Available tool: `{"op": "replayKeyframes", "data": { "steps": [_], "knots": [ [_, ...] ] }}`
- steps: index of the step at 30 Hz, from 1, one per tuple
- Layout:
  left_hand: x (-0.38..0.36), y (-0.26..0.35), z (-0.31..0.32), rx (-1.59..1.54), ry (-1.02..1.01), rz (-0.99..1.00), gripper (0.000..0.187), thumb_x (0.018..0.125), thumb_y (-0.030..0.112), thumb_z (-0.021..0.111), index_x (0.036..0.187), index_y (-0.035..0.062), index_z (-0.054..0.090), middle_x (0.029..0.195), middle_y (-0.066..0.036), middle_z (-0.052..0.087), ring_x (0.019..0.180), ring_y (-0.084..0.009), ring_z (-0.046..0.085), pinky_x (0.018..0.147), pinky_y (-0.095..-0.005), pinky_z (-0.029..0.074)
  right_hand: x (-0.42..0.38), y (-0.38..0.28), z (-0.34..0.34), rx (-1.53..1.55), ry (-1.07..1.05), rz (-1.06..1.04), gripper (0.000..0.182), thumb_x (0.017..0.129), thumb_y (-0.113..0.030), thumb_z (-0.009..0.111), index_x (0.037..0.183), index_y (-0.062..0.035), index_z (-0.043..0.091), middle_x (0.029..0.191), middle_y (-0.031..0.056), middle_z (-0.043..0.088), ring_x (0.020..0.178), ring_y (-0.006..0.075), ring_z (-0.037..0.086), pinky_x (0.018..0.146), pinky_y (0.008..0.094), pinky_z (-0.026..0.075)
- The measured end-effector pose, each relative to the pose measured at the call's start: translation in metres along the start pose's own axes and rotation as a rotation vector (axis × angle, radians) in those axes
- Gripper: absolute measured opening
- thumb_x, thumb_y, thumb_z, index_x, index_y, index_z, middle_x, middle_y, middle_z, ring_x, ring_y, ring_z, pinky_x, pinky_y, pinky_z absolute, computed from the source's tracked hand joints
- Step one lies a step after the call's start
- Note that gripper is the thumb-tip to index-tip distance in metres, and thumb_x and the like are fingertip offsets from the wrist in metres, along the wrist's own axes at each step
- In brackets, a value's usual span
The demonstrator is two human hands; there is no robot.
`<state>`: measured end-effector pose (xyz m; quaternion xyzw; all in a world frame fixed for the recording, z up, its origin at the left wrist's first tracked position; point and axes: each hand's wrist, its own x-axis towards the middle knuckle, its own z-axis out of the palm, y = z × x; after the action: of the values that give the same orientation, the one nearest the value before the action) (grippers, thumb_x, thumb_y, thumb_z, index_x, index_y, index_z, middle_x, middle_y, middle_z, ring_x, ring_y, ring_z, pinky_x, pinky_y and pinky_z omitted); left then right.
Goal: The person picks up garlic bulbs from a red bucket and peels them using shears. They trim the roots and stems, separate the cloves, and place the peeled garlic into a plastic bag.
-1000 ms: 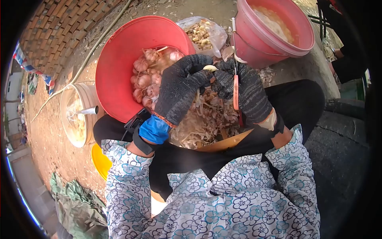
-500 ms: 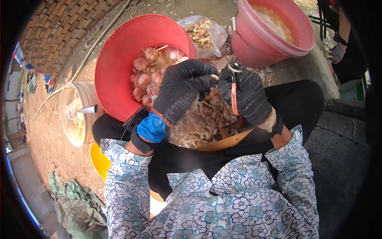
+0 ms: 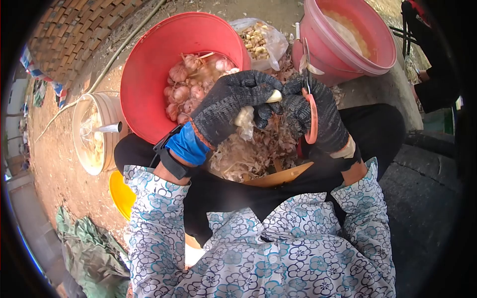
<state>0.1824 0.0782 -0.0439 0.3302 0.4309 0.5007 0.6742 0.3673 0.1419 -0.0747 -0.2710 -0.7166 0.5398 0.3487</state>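
Head cam: I had both hands in dark knit gloves, close together over the pile of garlic skins [image 3: 253, 153]. L hand [image 3: 223, 105] was closed, w/ a pale garlic clove [image 3: 275, 96] pinched at the fingertips, pointing twd the R hand [image 3: 319, 113]. A 2nd piece, garlic w/ papery skin [image 3: 245, 122], sat under the L palm against the curled fingers. R hand was closed on orange-handled scissors [image 3: 313, 119], blade end up past the knuckles; a pale skin scrap [image 3: 311, 65] was at the blades. Couldn't tell if the blades were apart. Clove was btwn the hands, above the skins; couldn't confirm R fingers touching it.

Skins were in a container w/ a tan rim [image 3: 280, 177], btwn the legs. Red bucket [image 3: 144, 79] was tilted just beside L hand, w/ whole garlic bulbs [image 3: 185, 89] inside. Clear plastic bag [image 3: 276, 43] of loose cloves [image 3: 255, 42] was btwn that & the pink bucket [image 3: 325, 67], which had cloudy, pale contents. Far L: white bucket [image 3: 110, 119] w/ a metal tube [image 3: 110, 127] at its rim, yellow basin [image 3: 121, 194] near it, green tarp [image 3: 92, 253] lower L. Hose [image 3: 117, 55] ran along the ground by the bricks [image 3: 74, 35]. Another person [image 3: 437, 87] was partly in view, far R, dark clothing, well apart from my hands.
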Motion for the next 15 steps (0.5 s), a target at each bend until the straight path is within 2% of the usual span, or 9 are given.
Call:
{"op": "replayKeyframes", "data": {
  "steps": [4,6,7,8,10,12,14,15],
  "knots": [
    [0.005,-0.007,0.004,0.148,0.054,0.113,0.023,0.083,0.018,0.059,0.097,-0.0007,0.061,0.072,-0.003,0.059,0.056,-0.0084,0.053,0.049,-0.0197,0.041,-0.002,0.031,-0.007,0.434,0.019,0.259,0.019,0.091,-0.013,0.040,0.097,-0.0022,0.055,0.084,0.0026,0.057,0.073,0.0112,0.054,0.067,0.0235,0.045],
    [0.002,-0.008,0.009,0.323,0.236,0.110,0.022,0.085,0.015,0.056,0.100,-0.0001,0.061,0.078,-0.003,0.061,0.060,-0.0076,0.055,0.050,-0.0190,0.042,-0.003,0.047,-0.009,0.589,-0.001,0.348,0.020,0.092,-0.014,0.039,0.098,-0.0027,0.054,0.084,0.0017,0.057,0.072,0.0106,0.054,0.065,0.0230,0.045],
    [0.002,-0.007,0.008,0.365,0.237,0.124,0.023,0.085,0.013,0.055,0.104,-0.0007,0.059,0.085,-0.004,0.062,0.067,-0.0076,0.056,0.055,-0.0187,0.044,-0.003,0.051,-0.009,0.645,-0.011,0.379,0.020,0.093,-0.014,0.039,0.098,-0.0029,0.054,0.084,0.0013,0.056,0.072,0.0103,0.053,0.065,0.0228,0.045],
    [0.003,-0.011,0.007,0.368,0.237,0.124,0.023,0.085,0.013,0.055,0.104,-0.0007,0.059,0.085,-0.004,0.062,0.067,-0.0076,0.056,0.055,-0.0187,0.044,-0.005,0.052,-0.008,0.647,-0.011,0.378,0.020,0.093,-0.014,0.039,0.098,-0.0029,0.054,0.084,0.0013,0.056,0.072,0.0103,0.053,0.065,0.0228,0.045],
    [0.005,-0.021,0.004,0.556,0.208,0.305,0.026,0.085,0.013,0.056,0.106,-0.0025,0.058,0.089,-0.005,0.062,0.071,-0.0080,0.057,0.059,-0.0191,0.046,-0.003,0.030,0.003,0.070,0.043,0.076,0.016,0.091,-0.010,0.041,0.096,-0.0023,0.054,0.081,0.0020,0.056,0.070,0.0100,0.052,0.064,0.0227,0.044],
    [0.002,-0.018,0.008,0.592,0.205,0.270,0.028,0.085,0.013,0.057,0.108,-0.0031,0.057,0.090,-0.005,0.062,0.073,-0.0081,0.057,0.062,-0.0201,0.047,0.001,-0.009,0.007,-0.012,0.020,0.037,0.016,0.090,-0.008,0.042,0.097,-0.0015,0.054,0.082,0.0029,0.057,0.071,0.0102,0.053,0.065,0.0228,0.044],
    [-0.001,-0.010,0.011,0.628,0.207,0.230,0.030,0.084,0.014,0.057,0.109,-0.0037,0.056,0.091,-0.005,0.062,0.075,-0.0082,0.057,0.064,-0.0212,0.047,-0.001,-0.015,0.009,-0.090,-0.007,0.002,0.015,0.089,-0.006,0.042,0.097,-0.0007,0.054,0.083,0.0039,0.057,0.072,0.0105,0.053,0.066,0.0229,0.045],
    [-0.002,-0.005,0.009,0.510,0.142,0.158,0.031,0.084,0.015,0.058,0.109,-0.0034,0.056,0.089,-0.005,0.062,0.075,-0.0080,0.056,0.064,-0.0220,0.047,-0.003,-0.008,0.011,0.167,0.025,0.085,0.015,0.089,-0.006,0.043,0.097,-0.0003,0.054,0.083,0.0042,0.058,0.073,0.0106,0.054,0.067,0.0230,0.045]
  ]
}}
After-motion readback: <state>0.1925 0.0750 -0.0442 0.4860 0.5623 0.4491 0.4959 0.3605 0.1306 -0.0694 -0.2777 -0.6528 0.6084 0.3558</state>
